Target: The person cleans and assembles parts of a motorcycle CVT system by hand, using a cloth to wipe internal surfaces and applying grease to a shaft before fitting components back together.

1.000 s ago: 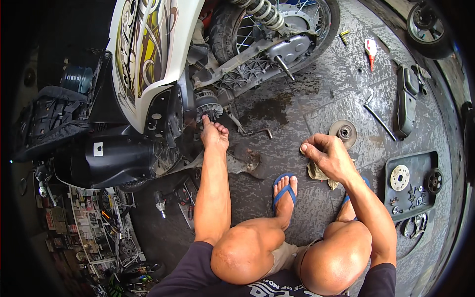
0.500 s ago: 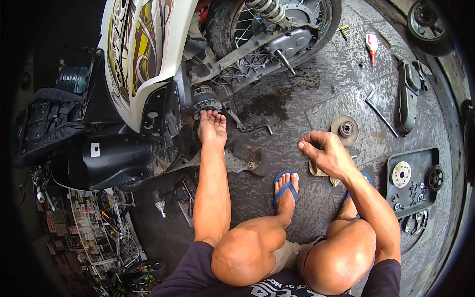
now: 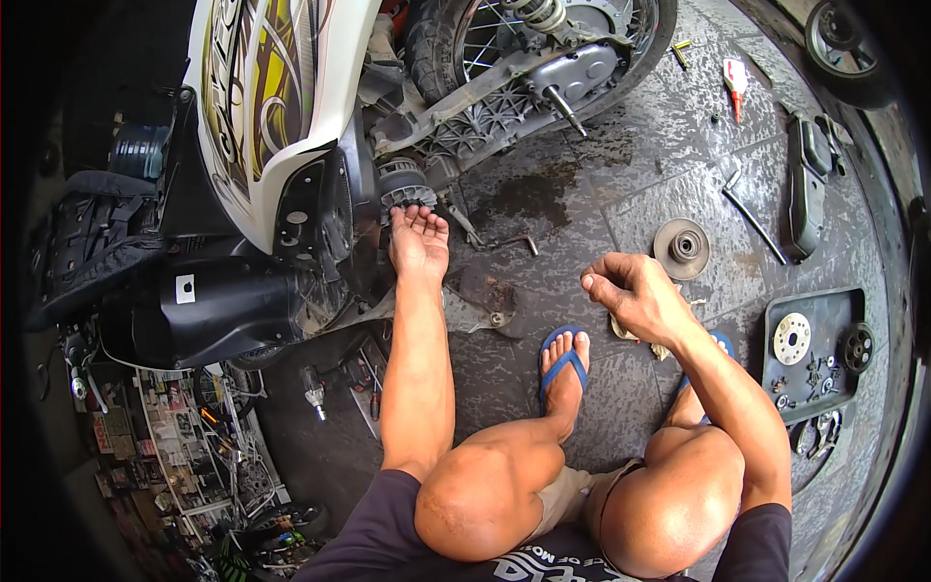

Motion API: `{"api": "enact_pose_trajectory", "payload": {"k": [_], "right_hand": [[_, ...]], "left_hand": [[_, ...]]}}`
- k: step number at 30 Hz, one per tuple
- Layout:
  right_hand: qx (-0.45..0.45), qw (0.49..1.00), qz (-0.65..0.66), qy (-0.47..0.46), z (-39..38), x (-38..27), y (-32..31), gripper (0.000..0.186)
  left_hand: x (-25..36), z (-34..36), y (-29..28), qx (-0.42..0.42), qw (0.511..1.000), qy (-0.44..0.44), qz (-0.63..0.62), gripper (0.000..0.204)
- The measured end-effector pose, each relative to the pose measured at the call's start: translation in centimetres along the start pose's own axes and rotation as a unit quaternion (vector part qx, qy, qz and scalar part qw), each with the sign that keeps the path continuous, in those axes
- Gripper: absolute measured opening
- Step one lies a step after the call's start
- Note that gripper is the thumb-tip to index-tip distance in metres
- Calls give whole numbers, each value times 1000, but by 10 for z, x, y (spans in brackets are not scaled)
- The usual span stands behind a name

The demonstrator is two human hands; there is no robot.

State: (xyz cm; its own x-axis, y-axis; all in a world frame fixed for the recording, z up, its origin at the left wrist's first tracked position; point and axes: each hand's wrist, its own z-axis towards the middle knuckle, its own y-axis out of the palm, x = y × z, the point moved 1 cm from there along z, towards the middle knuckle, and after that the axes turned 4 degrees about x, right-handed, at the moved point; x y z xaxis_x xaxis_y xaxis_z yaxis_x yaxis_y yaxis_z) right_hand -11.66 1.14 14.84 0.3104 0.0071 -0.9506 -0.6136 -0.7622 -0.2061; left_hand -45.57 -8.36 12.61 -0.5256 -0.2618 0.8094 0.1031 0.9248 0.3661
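Observation:
My left hand (image 3: 418,236) is raised palm up, fingers loosely extended, at the finned pulley (image 3: 401,185) on the scooter's underside, its fingertips against the fins. My right hand (image 3: 626,289) hovers right of it, thumb and forefinger closed; whatever may be between them is hidden. Below and behind that hand lies a crumpled tan rag (image 3: 659,349), and just above it a round metal pulley disc (image 3: 669,247) on the floor. The scooter's white bodywork (image 3: 223,116) and gearcase with protruding shaft (image 3: 572,82) stand above my hands.
A tray (image 3: 810,396) of parts, bent bar (image 3: 752,218), black cover (image 3: 805,189), red-tipped bottle (image 3: 734,87) and loose wheel (image 3: 842,44) are on the right. A power tool (image 3: 314,388) lies left of my forearm. My sandalled foot (image 3: 563,378) is between my arms. Clutter (image 3: 194,436) fills the lower left.
My left hand's fingers have uncurled and risen slightly along the fins, now more spread with the palm up. My right hand has shifted slightly up and left, still pinched.

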Motion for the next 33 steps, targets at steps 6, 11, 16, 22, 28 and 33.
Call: {"api": "enact_pose_trajectory", "payload": {"k": [6,11,16,22,28,33], "right_hand": [[-3,1000,-11,-7,1,4,2,33],[-6,1000,-18,-1,0,2,2,33],[-7,1000,-17,-13,2,7,4,33],[-5,1000,-6,-22,2,11,4,33],[-6,1000,-15,-13,2,12,4,33],[-10,1000,-9,-10,7,13,7,33]], "left_hand": [[0,1,0,-15,999,-20,-25,37],[0,-1,-1,-19,999,-7,-27,31],[1,-1,2,-22,1000,-1,-16,24],[2,-1,2,-11,1000,-12,-13,22],[5,1,1,-9,1000,-11,-7,24],[10,2,3,-4,999,-27,-16,25]]}}
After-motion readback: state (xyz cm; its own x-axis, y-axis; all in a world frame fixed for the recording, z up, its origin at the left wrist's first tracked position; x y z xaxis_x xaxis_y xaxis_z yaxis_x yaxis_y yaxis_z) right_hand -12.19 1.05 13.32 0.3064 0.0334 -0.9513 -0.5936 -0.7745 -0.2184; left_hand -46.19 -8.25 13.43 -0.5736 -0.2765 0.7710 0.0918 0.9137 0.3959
